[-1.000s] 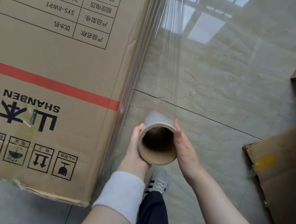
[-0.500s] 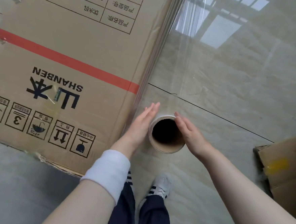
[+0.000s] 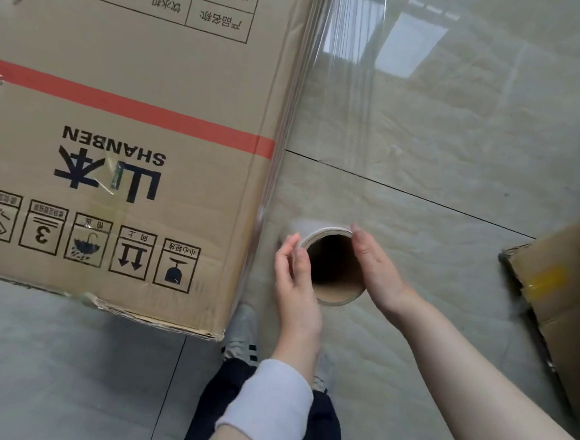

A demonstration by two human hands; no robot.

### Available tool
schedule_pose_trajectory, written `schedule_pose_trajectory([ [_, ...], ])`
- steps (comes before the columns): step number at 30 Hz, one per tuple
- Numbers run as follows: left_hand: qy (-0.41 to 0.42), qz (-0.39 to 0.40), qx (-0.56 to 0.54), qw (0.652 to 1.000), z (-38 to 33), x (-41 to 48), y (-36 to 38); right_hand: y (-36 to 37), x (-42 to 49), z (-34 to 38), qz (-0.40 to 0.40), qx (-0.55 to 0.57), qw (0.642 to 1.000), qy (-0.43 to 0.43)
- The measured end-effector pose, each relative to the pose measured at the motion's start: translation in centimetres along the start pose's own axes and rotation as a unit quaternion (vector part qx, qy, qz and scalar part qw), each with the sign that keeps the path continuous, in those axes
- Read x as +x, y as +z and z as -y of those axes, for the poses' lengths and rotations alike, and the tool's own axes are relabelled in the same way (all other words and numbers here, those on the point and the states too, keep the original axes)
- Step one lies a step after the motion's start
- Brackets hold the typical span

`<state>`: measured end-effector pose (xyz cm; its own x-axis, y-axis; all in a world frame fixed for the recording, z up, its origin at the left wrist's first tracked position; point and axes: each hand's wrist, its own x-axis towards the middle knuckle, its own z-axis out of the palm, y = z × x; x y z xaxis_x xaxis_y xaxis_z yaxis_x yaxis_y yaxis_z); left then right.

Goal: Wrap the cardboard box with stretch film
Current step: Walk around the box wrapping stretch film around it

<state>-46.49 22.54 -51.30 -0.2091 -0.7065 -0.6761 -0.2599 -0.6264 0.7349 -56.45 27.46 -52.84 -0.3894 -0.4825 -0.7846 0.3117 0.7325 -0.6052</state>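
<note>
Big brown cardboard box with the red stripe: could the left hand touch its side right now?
Probably yes. The left hand, holding the cardboard-cored stretch film roll, is close beside the big brown cardboard box; only clear stretched film lies between them.

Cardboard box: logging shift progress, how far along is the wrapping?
Done: stretch film clings along a corner of the cardboard box. In hand: left hand and right hand hold the roll, film taut between it and the box. Left: carrying it round; finished turns can't be counted.
</note>
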Motion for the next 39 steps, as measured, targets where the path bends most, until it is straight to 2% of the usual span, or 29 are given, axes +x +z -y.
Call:
schedule_pose_trajectory([
  [3,-0.040,-0.003,-0.014,0.999,0.9,-1.4,-0.2,-1.1,0.0,0.4,0.082,-0.059,0.995,0.004],
  [6,-0.099,0.048,-0.011,0.994,1.8,-0.7,-1.6,-1.2,1.0,0.3,0.113,-0.110,0.988,0.006],
  [9,-0.048,0.079,0.094,0.991,0.4,1.4,-2.5,-1.0,1.4,0.2,0.114,-0.105,0.988,0.005],
  [11,0.011,0.145,0.168,0.975,-0.9,3.3,-2.6,-0.7,1.5,0.1,0.105,-0.094,0.990,0.004],
  [13,0.020,0.226,0.213,0.950,-1.8,5.0,-2.5,-0.3,1.5,0.2,0.093,-0.061,0.994,-0.003],
  [15,0.013,0.257,0.221,0.941,-1.7,5.9,-2.6,0.3,1.1,-0.4,0.068,-0.021,0.997,-0.008],
  [17,0.021,0.243,0.209,0.947,-1.1,6.0,-2.8,1.6,0.2,-1.9,0.010,0.022,1.000,0.000],
  [20,0.039,0.197,0.192,0.961,0.2,5.0,-2.8,4.3,-1.6,-4.4,-0.068,0.158,0.985,0.018],
  [22,0.042,0.154,0.173,0.972,1.0,3.7,-3.0,5.5,-2.3,-4.7,-0.102,0.187,0.977,0.030],
  [25,0.037,0.050,0.118,0.991,1.8,1.1,-3.4,4.9,-2.6,-4.0,-0.092,0.096,0.991,0.018],
  [27,0.031,-0.012,0.088,0.996,2.3,-0.8,-3.6,3.9,-2.6,-3.9,-0.044,0.001,0.999,-0.009],
  [29,0.017,-0.046,0.068,0.997,2.9,-2.5,-3.7,2.9,-2.8,-3.3,0.016,-0.074,0.997,-0.022],
  [31,-0.026,-0.047,0.044,0.998,3.7,-3.3,-4.1,2.2,-2.5,-2.8,0.068,-0.138,0.988,-0.026],
  [33,-0.048,-0.017,0.059,0.997,4.3,-3.2,-4.8,1.8,-2.0,-2.7,0.088,-0.180,0.980,-0.017],
  [36,-0.013,0.051,0.160,0.986,3.2,-1.0,-5.7,1.6,-2.0,-2.9,0.085,-0.181,0.980,-0.008],
  [39,0.021,0.198,0.250,0.947,1.7,2.2,-5.7,1.7,-2.2,-3.2,0.075,-0.136,0.988,-0.020],
])
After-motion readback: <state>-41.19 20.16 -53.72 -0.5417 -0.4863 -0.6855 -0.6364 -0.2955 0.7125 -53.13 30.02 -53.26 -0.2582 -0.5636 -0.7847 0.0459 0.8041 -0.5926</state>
